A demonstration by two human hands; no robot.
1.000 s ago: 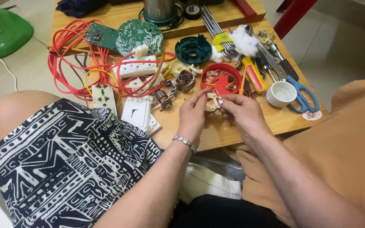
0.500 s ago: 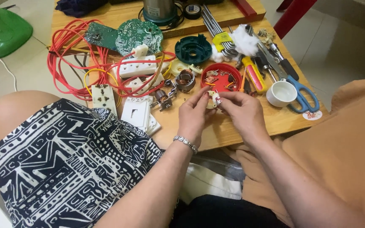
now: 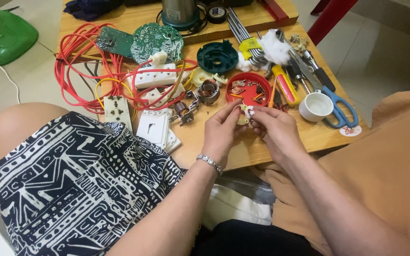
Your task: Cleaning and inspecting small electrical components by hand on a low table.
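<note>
Head view: left hand (image 3: 221, 132) and right hand (image 3: 274, 130) both pinch small cream part (image 3: 243, 115), just near of red lid (image 3: 248, 88).

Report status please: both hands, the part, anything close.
Left hand and right hand pinch one small pale part. Held above table edge. Red lid close behind, not touching.
</note>
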